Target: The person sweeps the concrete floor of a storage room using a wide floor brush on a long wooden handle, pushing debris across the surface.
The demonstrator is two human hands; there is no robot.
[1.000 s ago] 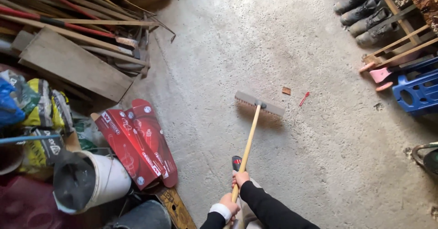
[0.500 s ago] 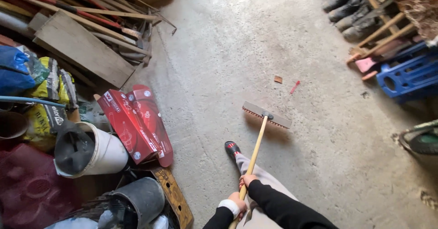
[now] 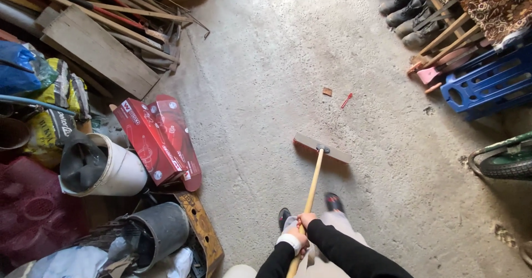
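A: Hands? Right hand (image 3: 306, 220) clenched on the wooden broom handle (image 3: 311, 186); left hand (image 3: 295, 235) grips just below it.

B: Change since a second ago?

A: Broom head (image 3: 322, 148) now lies closer to the hands, pulled back across the concrete floor (image 3: 266, 78). Red scrap (image 3: 346, 100) and brown chip (image 3: 327, 92) lie beyond the head, unswept.

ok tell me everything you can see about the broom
The broom is a push type with a wide, flat head that looks grey-brown and rests on the bare concrete floor, set at a slight slant. A dark bracket joins it to a long, pale wooden handle that slopes back toward the person. Both hands grip the handle's near end, the left hand lower than the right hand. The bristles are hidden beneath the head.
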